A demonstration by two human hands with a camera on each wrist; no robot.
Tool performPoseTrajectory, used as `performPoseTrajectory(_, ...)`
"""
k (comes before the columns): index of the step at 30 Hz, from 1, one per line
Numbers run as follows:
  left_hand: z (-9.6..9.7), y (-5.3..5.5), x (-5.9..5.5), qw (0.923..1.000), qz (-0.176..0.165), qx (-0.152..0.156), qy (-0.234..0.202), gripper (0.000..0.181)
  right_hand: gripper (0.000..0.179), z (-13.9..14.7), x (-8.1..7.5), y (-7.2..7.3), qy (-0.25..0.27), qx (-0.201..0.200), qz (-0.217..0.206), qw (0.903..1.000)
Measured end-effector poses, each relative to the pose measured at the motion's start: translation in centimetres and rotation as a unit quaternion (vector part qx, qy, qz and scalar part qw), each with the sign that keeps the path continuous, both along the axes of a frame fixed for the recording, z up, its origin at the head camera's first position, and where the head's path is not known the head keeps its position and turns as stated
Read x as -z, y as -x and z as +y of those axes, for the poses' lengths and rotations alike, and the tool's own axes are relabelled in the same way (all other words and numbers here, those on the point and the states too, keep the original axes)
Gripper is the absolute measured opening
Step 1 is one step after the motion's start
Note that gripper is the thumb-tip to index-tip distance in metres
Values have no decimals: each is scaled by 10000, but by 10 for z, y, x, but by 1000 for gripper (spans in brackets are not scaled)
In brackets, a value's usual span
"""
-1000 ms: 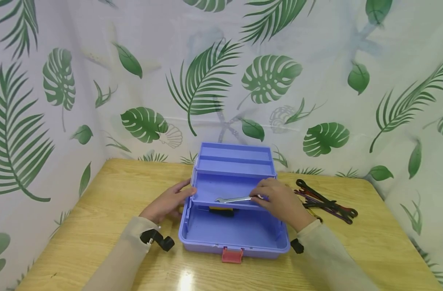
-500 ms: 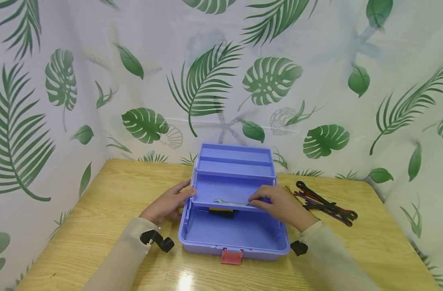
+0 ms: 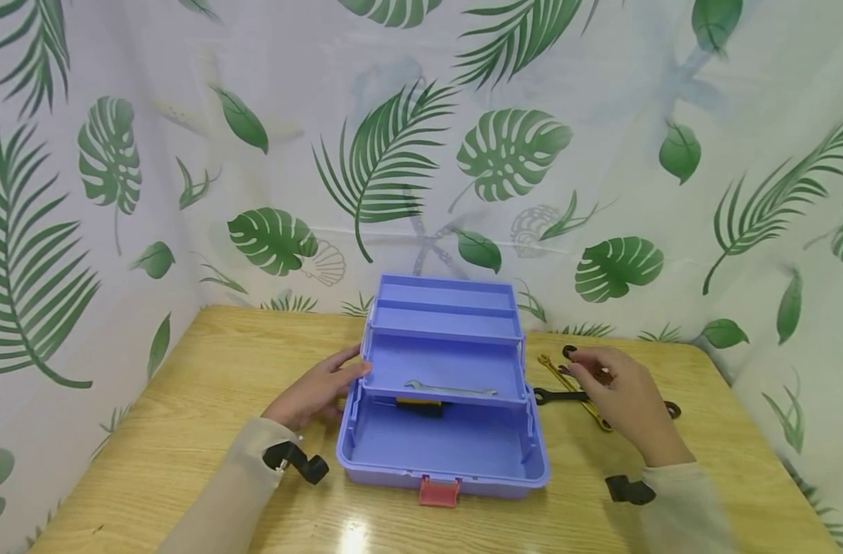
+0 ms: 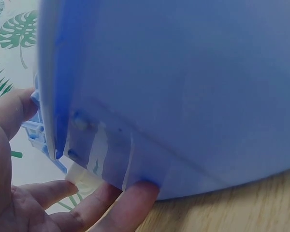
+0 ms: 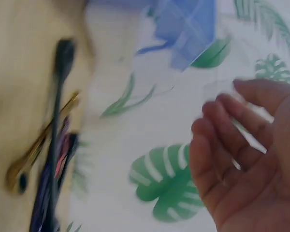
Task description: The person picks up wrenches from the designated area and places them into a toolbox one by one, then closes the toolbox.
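Note:
A blue toolbox [image 3: 443, 483] with a red latch stands with its tiers raised. My left hand [image 3: 315, 391] holds its left side, thumb at the tray edge and fingertips against the outer wall [image 4: 193, 87]. A silver wrench [image 3: 449, 389] lies along the front of the middle tray [image 3: 428, 358]. My right hand [image 3: 622, 396], its fingers loosely bent and nothing between them, hovers over several wrenches on the table to the right. Among these are a yellow wrench [image 3: 554, 369] and a black wrench [image 3: 556, 396]; the hand hides others in the head view.
A yellow and black object [image 3: 420, 406] lies at the back of the toolbox's lower compartment. The wooden table [image 3: 241, 346] runs back to a white cloth [image 3: 421, 46] printed with green leaves.
My right hand has laid the silver wrench in the middle tray, let go and moved right over the pile of wrenches. The left hand stays at the toolbox's side.

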State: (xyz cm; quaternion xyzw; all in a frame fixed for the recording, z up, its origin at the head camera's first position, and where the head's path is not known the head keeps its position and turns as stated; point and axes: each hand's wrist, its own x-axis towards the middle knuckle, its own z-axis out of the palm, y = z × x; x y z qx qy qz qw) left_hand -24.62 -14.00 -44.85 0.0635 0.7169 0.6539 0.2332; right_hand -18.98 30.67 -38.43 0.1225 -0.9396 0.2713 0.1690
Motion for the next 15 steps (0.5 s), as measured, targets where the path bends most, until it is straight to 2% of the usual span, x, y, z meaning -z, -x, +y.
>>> performPoseTrajectory(3, 0, -1, 0, 10000, -5, 25, 20, 83, 18, 14, 10, -4, -237, 438, -194, 9986)
performPoseTrajectory(9, 0, -3, -1, 10000, -6, -9, 84, 84, 23, 34, 27, 0, -611, 922, -904, 9897)
performPoseTrajectory(15, 2, -3, -2, 9999, -39, -88, 120, 81, 33, 49, 36, 7, -848, 1246, -2140, 9651)
